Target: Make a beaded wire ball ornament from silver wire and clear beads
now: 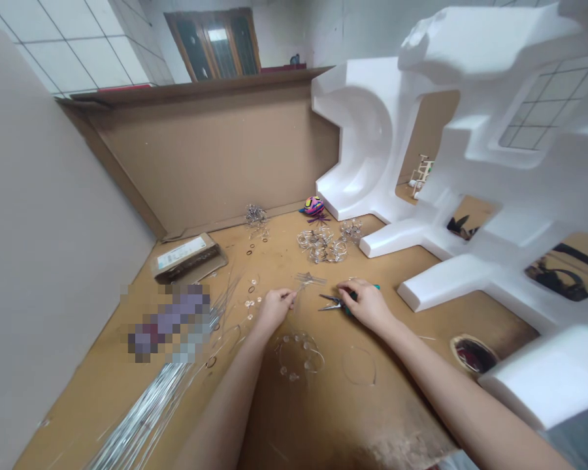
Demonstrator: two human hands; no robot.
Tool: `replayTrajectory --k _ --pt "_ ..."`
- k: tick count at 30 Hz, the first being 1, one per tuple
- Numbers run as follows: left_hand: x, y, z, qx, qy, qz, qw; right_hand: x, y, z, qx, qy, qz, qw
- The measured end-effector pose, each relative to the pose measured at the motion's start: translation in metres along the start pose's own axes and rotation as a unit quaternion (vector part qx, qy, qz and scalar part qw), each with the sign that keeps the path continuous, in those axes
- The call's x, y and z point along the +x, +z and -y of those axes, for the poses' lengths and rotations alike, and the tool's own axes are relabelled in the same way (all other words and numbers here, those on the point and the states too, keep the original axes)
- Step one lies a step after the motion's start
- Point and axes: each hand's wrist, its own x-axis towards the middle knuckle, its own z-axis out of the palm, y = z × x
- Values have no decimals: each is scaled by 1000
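My left hand (274, 307) is closed in a pinch on a small bunch of thin wire pieces (308, 281) that fan out to the right above the cardboard surface (323, 405). My right hand (365, 303) is wrapped round green-handled pliers (334, 301), whose metal jaws point left toward the wire. Just in front of my hands lie a beaded wire ring (298, 352) and a plain wire loop (359, 365).
A bundle of long silver wires (147, 411) lies at the front left. A small cardboard box (186, 256) sits at the back left. Finished wire-and-bead pieces (322, 245) and a colourful toy (313, 205) lie further back. Large white foam packing (470, 163) fills the right side.
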Motion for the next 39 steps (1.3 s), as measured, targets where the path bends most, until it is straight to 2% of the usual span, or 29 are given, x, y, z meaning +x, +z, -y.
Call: replayTrajectory --k 5,12,17,20,22,27,29,34,36,39 --pt "3 3 4 -21 -10 -22 999 1 0 0 -1 -1 1 1000" --pt "1 5 -3 -18 -12 -45 999 0 2 0 -5 -4 -4 1000" --pt "-4 -1 -10 53 36 -82 995 0 5 -3 -9 -9 -19 1000" --pt "-11 -7 -22 124 79 -99 984 -2 5 -1 -14 -15 -35 999" --pt "-18 -10 -33 173 110 -87 975 -4 4 4 -18 -34 -49 998" --pt "-39 -8 -63 264 182 -21 947 -9 1 32 -43 -188 -73 978" --pt "-47 -5 -73 286 204 -3 936 -10 0 44 -69 -214 -59 973" --pt "-60 -4 -90 406 259 35 876 -9 -3 55 -135 -198 -12 971" --pt "-60 -6 -92 403 252 42 879 -9 -4 54 -142 -186 0 972" --pt "-57 -10 -88 348 244 55 903 -9 -6 52 -112 -161 33 980"
